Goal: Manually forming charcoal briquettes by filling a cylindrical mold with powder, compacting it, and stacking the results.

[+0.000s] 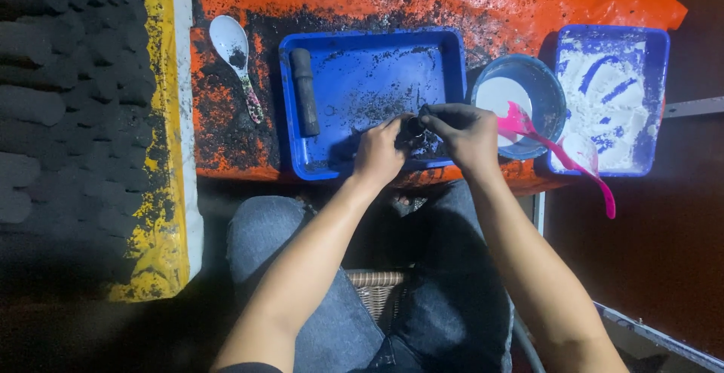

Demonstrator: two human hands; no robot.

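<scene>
Both hands [422, 143] pinching small black piece [414, 125], over blue tray [362, 71]

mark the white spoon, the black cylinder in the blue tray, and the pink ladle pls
White plastic spoon with patterned handle [229, 41], head view, on its bowl.
Black cylinder-shaped roll in the blue tray [305, 90], head view, mid-length of its body.
Pink plastic ladle [562, 156], head view, on its handle.

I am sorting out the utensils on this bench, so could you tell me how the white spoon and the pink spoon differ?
The white spoon lies flat on the orange sheet, left of the middle blue tray; the pink spoon leans in the blue bowl, handle sticking out. The white spoon's bowl holds black powder; the pink spoon sits in white powder. Neither hand touches them.
</scene>
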